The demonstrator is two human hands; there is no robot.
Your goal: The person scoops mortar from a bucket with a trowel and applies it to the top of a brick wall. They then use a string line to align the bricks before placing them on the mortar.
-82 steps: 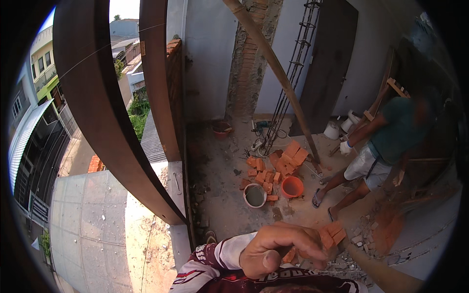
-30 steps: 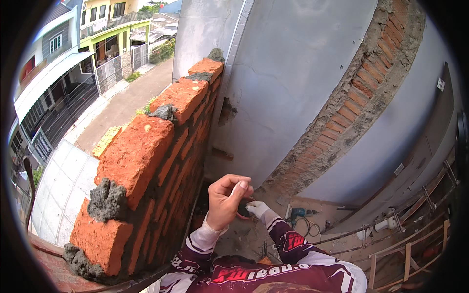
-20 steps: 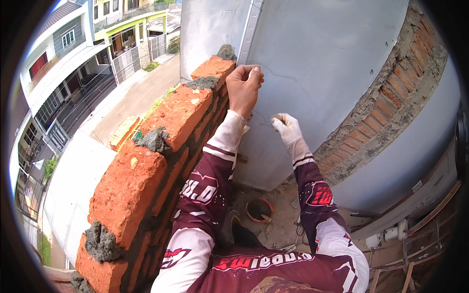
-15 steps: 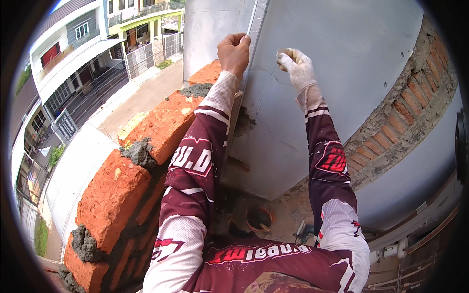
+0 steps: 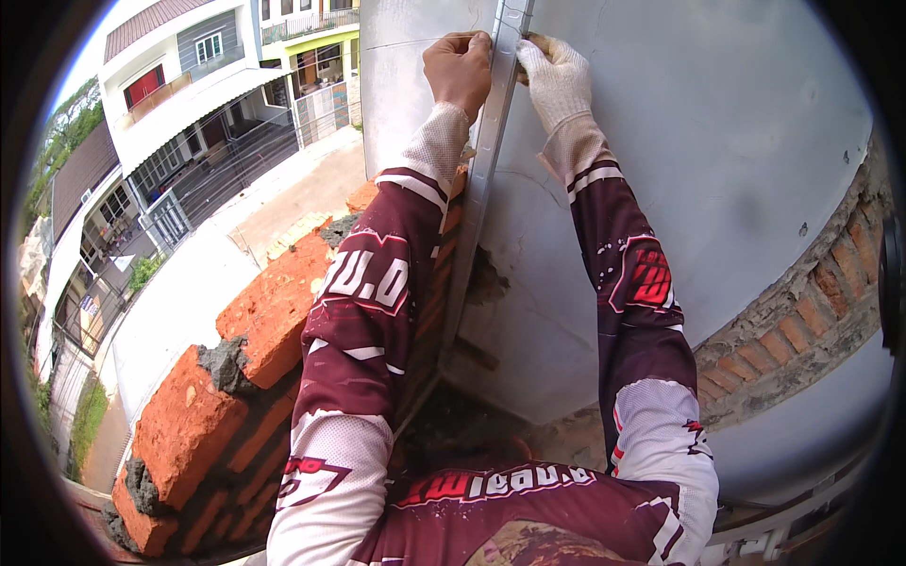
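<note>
A long grey metal channel (image 5: 491, 123) runs up along the grey wall between my two hands. My bare left hand (image 5: 460, 74) is closed in a pinch at its left edge, high up; whatever the fingertips hold is too small or hidden to make out. On the opposite edge, my right hand (image 5: 559, 87) in a white knit glove has thumb and fingers drawn together against the channel. What lies in that pinch is hidden too. Below my left forearm, orange bricks (image 5: 193, 424) with grey mortar (image 5: 225, 366) between them form a stepped wall top.
The smooth grey wall (image 5: 679, 189) fills the right side, with a strip of exposed brick and rough mortar (image 5: 774, 344) along its lower edge. Beyond the brick wall, far below on the left, are a paved street (image 5: 311, 189) and houses (image 5: 189, 85).
My right hand has moved left and up, from open space before the wall to the channel's edge. My left hand has risen slightly and stays pinched. The whole view has shifted a little.
</note>
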